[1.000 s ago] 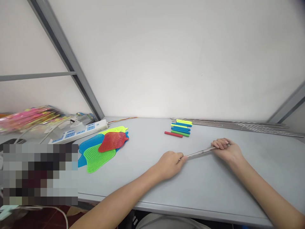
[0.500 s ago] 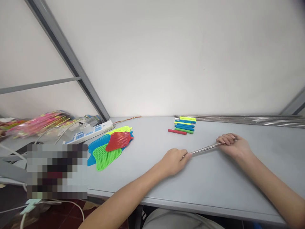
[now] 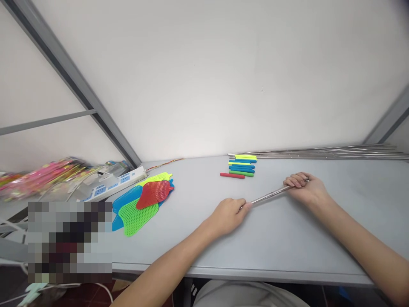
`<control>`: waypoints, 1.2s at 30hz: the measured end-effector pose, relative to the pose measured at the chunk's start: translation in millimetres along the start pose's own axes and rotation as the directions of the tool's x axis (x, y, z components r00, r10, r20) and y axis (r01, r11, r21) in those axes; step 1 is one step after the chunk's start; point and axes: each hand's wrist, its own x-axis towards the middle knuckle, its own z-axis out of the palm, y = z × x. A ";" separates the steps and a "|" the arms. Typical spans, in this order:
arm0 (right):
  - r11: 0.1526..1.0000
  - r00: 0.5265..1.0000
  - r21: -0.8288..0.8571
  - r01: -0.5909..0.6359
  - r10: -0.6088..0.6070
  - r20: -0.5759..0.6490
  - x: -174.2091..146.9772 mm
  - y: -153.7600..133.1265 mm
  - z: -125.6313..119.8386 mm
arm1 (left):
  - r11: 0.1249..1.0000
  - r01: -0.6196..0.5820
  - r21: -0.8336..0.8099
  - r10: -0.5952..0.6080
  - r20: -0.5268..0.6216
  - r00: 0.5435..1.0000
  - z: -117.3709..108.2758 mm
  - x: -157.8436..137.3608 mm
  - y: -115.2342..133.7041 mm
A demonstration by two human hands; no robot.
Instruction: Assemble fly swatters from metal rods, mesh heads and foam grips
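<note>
My left hand [image 3: 230, 216] and right hand [image 3: 302, 186] each have fingers curled closed around opposite ends of a slim, shiny silver metal rod [image 3: 267, 198], its long axis slanting rightward and away over the smooth grey tabletop [image 3: 287, 243], left end nearer me.

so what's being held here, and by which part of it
A metal rod, perhaps several together: the left fingers grip one end, the right fingers the other.
</note>
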 end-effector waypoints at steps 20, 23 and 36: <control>0.999 0.998 0.049 -0.022 0.025 -0.063 -3.0 -0.3 3.9 | 1.000 -0.017 0.013 0.017 0.010 1.000 -0.2 -0.1 -0.5; 1.000 1.000 0.009 -0.009 0.010 -0.028 -2.0 -0.6 2.1 | 1.000 -0.009 0.008 0.009 0.017 1.000 -1.2 -0.4 0.2; 1.000 1.000 -0.027 0.004 -0.004 -0.003 -0.8 -1.0 0.3 | 1.000 -0.016 0.009 0.016 0.022 1.000 -0.7 0.1 -0.8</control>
